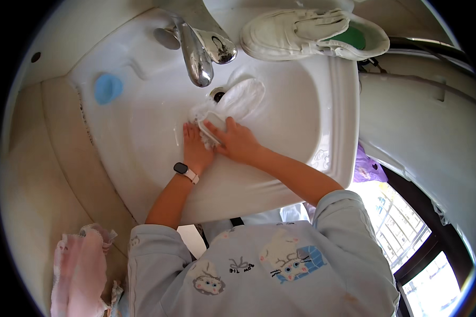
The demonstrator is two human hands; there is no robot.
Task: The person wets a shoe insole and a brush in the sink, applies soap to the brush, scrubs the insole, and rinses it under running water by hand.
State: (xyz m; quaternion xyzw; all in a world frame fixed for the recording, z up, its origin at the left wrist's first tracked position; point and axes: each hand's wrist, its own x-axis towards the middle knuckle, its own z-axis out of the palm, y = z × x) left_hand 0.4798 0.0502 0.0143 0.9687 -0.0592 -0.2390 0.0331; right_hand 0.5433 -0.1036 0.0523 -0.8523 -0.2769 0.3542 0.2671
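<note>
A white shoe insole (244, 97) lies wet in the basin of a white ceramic washbasin (285, 130), its rounded end just right of the drain hole (219, 96). My right hand (238, 140) grips a white scrubbing brush (214, 123), whose bristles show along its lower left edge. The brush covers the near end of the insole. Flat and palm down beside the brush is my left hand (196, 146), fingers pointing away from me. Whether it pins the hidden end of the insole cannot be seen. Some foam or water surrounds the brush.
A chrome faucet (200, 55) overhangs the basin's back. One white shoe (313, 35) with a green inside rests on the back right rim. Something light blue (108, 88) sits at the left. A washing machine-like white appliance (416, 107) stands right; pink cloth (83, 269) hangs lower left.
</note>
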